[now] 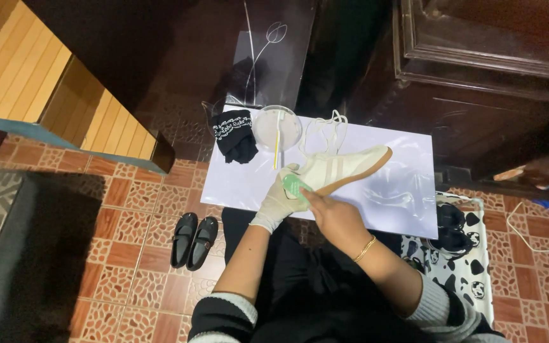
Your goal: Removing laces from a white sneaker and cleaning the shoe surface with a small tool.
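1. Head view, looking down: both hands meet at the heel of a white low-top sneaker with pale side stripes and a tan gum sole [344, 166].
2. Left hand [279, 202], in a thin white glove, is closed around the heel end of the sneaker and supports it from the near side.
3. Right hand [335, 216] is bare, with a thin gold bracelet [365, 249] at the wrist. Its fingers pinch a small pale green block, probably a sponge or eraser [296, 186], and press it against the heel of the sneaker, just beside the left-hand fingers.
4. Sneaker position: tilted on its side, sole edge facing right, toe pointing away from the hands and to the right. It sits over a white rectangular sheet with a glossy clear film [408, 190] that lies just beyond both hands.
5. White shoelaces [328, 127] lie loose on the sheet, beyond the sneaker.
6. Beyond the left hand, on the far edge of the sheet: a round clear bowl [276, 127] with a thin yellow-handled stick [276, 152] leaning out of it. Left of the bowl lies a crumpled black cloth with white lettering [235, 134].
7. Left of the left forearm, on the patterned terracotta tile floor [135, 203]: a pair of glossy black strap shoes [193, 240], side by side.
8. Right of the right forearm: a white fabric with black cow-style patches [471, 267] and a dark shoe [450, 217] resting on it.
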